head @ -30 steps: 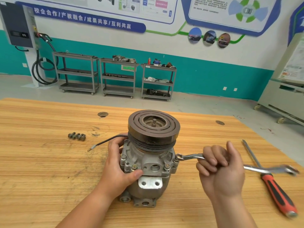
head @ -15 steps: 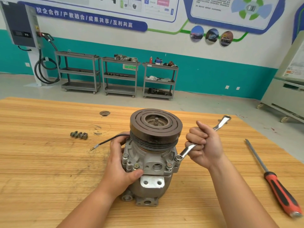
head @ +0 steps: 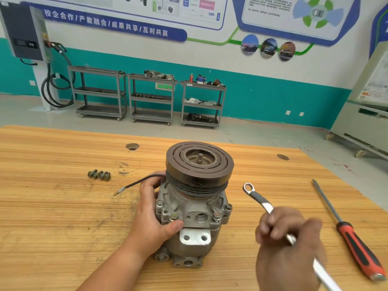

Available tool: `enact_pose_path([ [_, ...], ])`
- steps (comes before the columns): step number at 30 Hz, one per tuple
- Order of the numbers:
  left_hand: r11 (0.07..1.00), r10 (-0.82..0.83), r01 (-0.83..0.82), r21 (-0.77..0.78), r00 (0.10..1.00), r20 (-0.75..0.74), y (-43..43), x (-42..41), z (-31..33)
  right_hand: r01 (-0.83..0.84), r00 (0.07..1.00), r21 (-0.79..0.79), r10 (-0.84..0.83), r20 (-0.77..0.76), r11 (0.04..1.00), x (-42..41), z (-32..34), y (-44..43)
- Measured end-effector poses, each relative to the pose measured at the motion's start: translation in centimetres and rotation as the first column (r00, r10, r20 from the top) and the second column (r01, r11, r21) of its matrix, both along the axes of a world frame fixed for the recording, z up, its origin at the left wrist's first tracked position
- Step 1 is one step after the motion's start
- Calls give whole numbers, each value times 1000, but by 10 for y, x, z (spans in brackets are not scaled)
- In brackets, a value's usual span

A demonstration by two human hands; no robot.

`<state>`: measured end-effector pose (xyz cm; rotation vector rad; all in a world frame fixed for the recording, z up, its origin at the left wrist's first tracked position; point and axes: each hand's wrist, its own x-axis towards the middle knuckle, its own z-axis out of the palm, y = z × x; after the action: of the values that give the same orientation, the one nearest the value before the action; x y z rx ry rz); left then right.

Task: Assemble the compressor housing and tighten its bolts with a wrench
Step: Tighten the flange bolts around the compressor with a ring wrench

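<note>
The grey compressor (head: 195,208) stands upright on the wooden table (head: 52,217), its dark pulley (head: 199,162) on top. Bolts sit in the housing flange at the front left (head: 173,216) and front right (head: 216,215). My left hand (head: 153,215) grips the housing's left side, thumb across the front. My right hand (head: 287,244) is blurred and holds the silver wrench (head: 258,199) by its shank. The wrench's ring end points up and left, off the compressor and apart from the bolts.
Several loose bolts (head: 99,174) lie left of the compressor. A black wire (head: 136,183) trails from the housing to the left. A red-handled screwdriver (head: 348,234) lies at the right. Grey shelf carts (head: 151,97) stand by the far wall.
My right hand lifted the wrench off the front-right bolt and pulled it back toward me to the right. My left hand and the compressor stayed in place.
</note>
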<state>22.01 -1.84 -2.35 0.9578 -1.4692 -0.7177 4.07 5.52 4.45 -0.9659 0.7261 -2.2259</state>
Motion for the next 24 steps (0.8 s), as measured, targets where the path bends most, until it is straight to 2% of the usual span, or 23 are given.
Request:
enact_pose_path([
  [2,1000,-11,11,4,1000,-14,0,0,1,-183,982,151,173,76,971,-18,5,-13],
  [5,999,-40,39,-10,999,-38,0,0,2,-562,821,263,491,292,784,-40,10,-38],
  [7,998,-55,55,-9,997,-60,-1,0,1,-685,725,280,593,349,673,-48,11,-54],
  [14,999,-37,38,21,998,-41,-1,1,0,-909,410,211,859,306,359,-53,11,-96],
  [18,999,-43,44,18,998,-35,-1,0,1,-943,322,191,886,335,271,-57,6,-109],
  [23,999,-41,41,5,999,-27,-1,1,1,-991,94,126,907,411,45,-58,1,-123],
  [24,999,-41,41,0,999,-23,-1,2,1,-993,85,108,885,457,40,-56,1,-123],
])
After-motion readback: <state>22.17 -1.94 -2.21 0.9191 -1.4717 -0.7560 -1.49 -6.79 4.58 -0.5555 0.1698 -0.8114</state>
